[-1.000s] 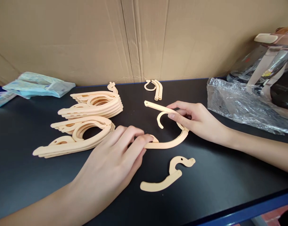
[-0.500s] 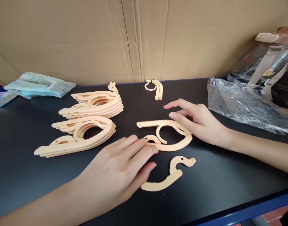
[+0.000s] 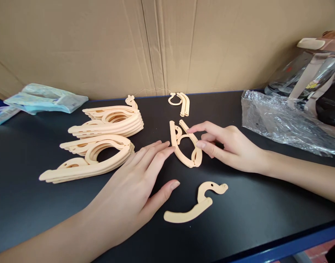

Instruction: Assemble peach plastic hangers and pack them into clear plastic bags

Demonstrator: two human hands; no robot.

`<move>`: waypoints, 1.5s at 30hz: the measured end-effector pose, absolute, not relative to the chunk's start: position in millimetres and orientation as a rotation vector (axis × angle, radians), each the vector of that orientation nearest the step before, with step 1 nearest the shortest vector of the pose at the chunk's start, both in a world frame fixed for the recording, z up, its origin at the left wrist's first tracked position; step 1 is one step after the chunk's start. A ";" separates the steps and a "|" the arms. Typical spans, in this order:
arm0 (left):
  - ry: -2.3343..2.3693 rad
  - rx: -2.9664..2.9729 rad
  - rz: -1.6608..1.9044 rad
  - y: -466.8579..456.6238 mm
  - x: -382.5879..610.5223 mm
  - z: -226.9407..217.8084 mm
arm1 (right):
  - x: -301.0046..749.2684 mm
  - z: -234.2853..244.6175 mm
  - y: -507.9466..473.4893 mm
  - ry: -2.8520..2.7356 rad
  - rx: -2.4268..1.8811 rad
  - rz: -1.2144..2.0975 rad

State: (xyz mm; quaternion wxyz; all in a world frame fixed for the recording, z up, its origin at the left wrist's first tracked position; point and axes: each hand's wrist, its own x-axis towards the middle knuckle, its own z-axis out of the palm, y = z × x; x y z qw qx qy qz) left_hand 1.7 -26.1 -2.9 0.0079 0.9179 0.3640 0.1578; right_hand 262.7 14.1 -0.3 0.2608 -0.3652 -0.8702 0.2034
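A cream folding clothes hanger (image 3: 181,155) lies flat between my hands, hook toward the middle, both arms pointing away from me. My left hand (image 3: 134,186) is open beside it, its straight fingertips touching or close against the left arm of the hanger. On the other side, my right hand (image 3: 228,148) has index finger and thumb apart at the right arm, the other fingers bent behind; it presses the edge and grips nothing. Nearer to me lies a loose hanger piece (image 3: 186,216) with a hooked part attached.
Stacked folded hangers form a front pile (image 3: 112,168) and a rear pile (image 3: 129,128) at left. Several small parts (image 3: 185,104) lie at the back. A blue soft pack (image 3: 44,100) is far left; clear plastic wrap (image 3: 282,124) and a bottle (image 3: 307,69) stand right. Cardboard (image 3: 101,47) backs the table.
The hanger has turned from pointing left to pointing away from me, and its arms have come closer together. My left hand's fingers and thumb have spread; my right hand has shifted slightly left.
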 end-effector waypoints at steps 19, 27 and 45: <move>0.812 2.912 0.573 -32.2 5.4 2.8 | 265.0 -7.8 24.0 -2.570 -0.839 0.012; 0.768 2.897 0.669 -29.6 5.3 3.5 | 255.0 -2.2 7.5 -2.613 -0.501 0.022; 0.822 2.993 0.681 -27.9 0.6 0.1 | 256.7 -0.7 7.2 -2.580 -0.611 -0.135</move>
